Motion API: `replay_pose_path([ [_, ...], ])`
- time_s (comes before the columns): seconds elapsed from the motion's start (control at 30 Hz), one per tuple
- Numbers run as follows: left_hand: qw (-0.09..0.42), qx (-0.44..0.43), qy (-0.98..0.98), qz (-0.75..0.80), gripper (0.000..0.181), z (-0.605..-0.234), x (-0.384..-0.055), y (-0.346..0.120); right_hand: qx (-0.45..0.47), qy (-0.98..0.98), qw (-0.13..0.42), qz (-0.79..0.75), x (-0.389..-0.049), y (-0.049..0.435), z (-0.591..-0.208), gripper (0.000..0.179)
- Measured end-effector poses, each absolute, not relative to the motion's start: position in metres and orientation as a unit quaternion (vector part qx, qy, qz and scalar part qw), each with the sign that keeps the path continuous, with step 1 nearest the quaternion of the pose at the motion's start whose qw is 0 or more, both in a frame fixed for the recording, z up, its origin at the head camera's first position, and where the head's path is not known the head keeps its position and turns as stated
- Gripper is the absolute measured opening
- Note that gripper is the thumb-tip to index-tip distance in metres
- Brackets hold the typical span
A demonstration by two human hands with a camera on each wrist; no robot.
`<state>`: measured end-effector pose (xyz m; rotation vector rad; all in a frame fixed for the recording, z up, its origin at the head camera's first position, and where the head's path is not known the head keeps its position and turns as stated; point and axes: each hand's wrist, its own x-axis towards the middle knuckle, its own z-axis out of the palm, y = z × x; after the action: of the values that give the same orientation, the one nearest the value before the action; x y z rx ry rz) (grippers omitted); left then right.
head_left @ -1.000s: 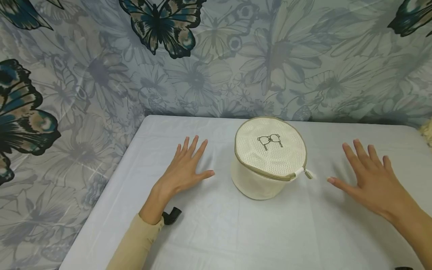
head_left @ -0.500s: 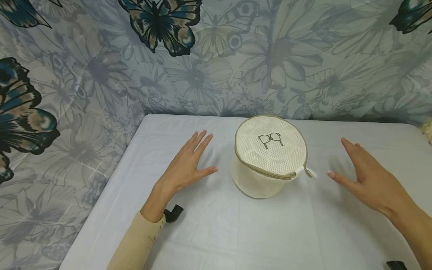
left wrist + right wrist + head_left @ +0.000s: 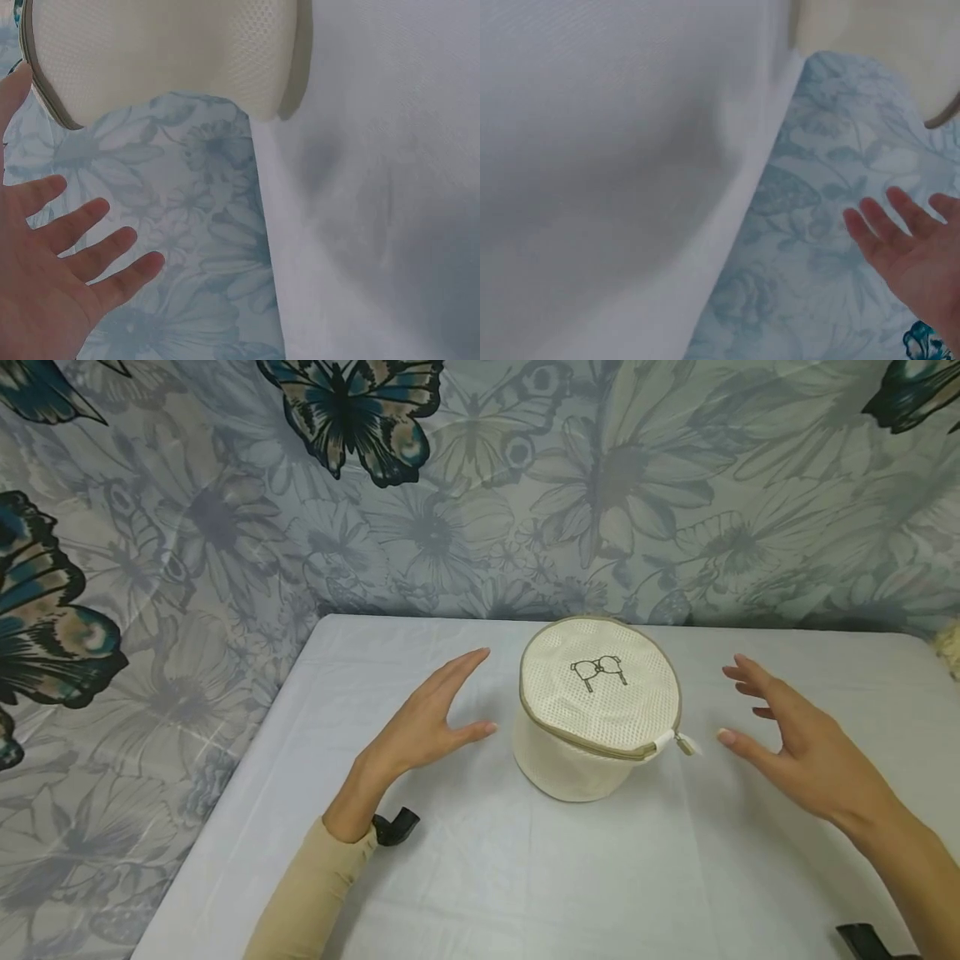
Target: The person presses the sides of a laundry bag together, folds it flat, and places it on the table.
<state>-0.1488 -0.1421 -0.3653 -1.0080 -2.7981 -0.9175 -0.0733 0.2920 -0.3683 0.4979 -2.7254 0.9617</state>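
Observation:
A cream round mesh zip bag (image 3: 600, 710) stands upright on the white-covered table (image 3: 600, 877). Its lid carries a line drawing of eyeglasses, and a zipper pull (image 3: 685, 744) hangs at its right front rim. To the left of the bag hovers my left hand (image 3: 420, 727), fingers extended and thumb apart, touching nothing. My right hand (image 3: 817, 760) is held off to the other side, palm facing the bag, fingers slightly bent and holding nothing. Both wrist views show part of the mesh bag (image 3: 165, 52) beyond the spread fingers. What the bag contains is hidden.
Behind and left of the table hangs a grey floral cloth (image 3: 450, 543) with large butterflies (image 3: 348, 410). Pale yellowish material (image 3: 949, 650) shows at the right edge. Black wrist mounts (image 3: 396, 827) sit at both wrists.
Both hands have turned from palms down to palms facing each other. They have come a little closer to the bag, which stays in place.

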Motion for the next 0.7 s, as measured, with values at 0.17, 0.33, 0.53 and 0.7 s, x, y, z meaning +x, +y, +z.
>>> replay_pose_path([
  [0.17,0.024,-0.335,-0.89,-0.308,0.088,-0.363,-0.15,-0.137,0.205,-0.906,0.119,0.35,-0.075,0.287,-0.364,0.092],
  [0.33,0.023,-0.344,-0.879,-0.33,0.087,-0.361,-0.152,-0.133,0.22,-0.892,0.109,0.379,-0.075,0.281,-0.357,0.093],
  [0.53,0.025,-0.371,-0.85,-0.372,0.083,-0.36,-0.158,-0.128,0.211,-0.884,0.073,0.412,-0.075,0.275,-0.35,0.094],
  [0.7,0.003,-0.383,-0.83,-0.404,0.081,-0.357,-0.161,-0.123,0.199,-0.88,0.016,0.432,-0.077,0.269,-0.346,0.089],
])
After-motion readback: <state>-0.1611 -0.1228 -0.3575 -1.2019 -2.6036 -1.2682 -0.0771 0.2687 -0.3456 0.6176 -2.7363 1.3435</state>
